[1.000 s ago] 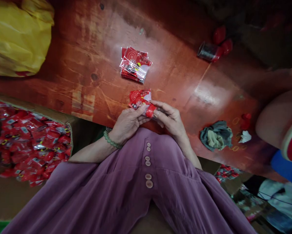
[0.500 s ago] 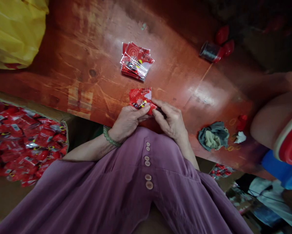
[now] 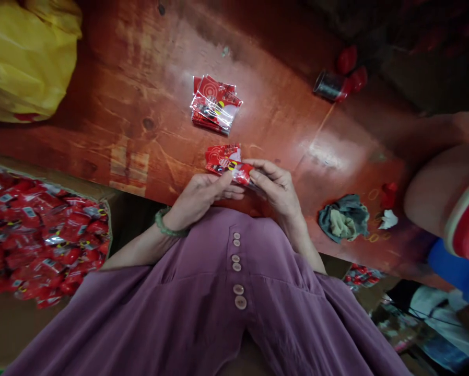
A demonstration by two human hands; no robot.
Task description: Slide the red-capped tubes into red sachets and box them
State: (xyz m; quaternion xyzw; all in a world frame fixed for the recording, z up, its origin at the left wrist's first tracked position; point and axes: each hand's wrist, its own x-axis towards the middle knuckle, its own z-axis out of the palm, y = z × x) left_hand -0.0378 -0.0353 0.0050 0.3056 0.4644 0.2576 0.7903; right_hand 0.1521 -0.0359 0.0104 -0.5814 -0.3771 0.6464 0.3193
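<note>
Near the table's front edge, my left hand (image 3: 203, 196), with a green bead bracelet at the wrist, has its thumb on a red printed packet (image 3: 238, 171). The fingers of my right hand (image 3: 276, 185) pinch the packet's right end, which looks clear and shiny. Just behind it, touching or overlapping, lie a few flat red wrappers (image 3: 219, 152). Farther back on the table is a stack of red printed wrappers (image 3: 214, 107) with glossy clear edges.
Yellow bag (image 3: 26, 62) at back left; carton (image 3: 108, 224) of red packets at lower left. Dark cylinder (image 3: 328, 85) with red parts at back right. Crumpled grey-green cloth (image 3: 342, 219), white scrap (image 3: 388, 219), large round container (image 3: 430, 193) and blue object (image 3: 454, 271) at right.
The fingers of my left hand have loosened and spread a little. My right hand's fingers have shifted to the packet's end, and more of the packet now shows between the hands.
</note>
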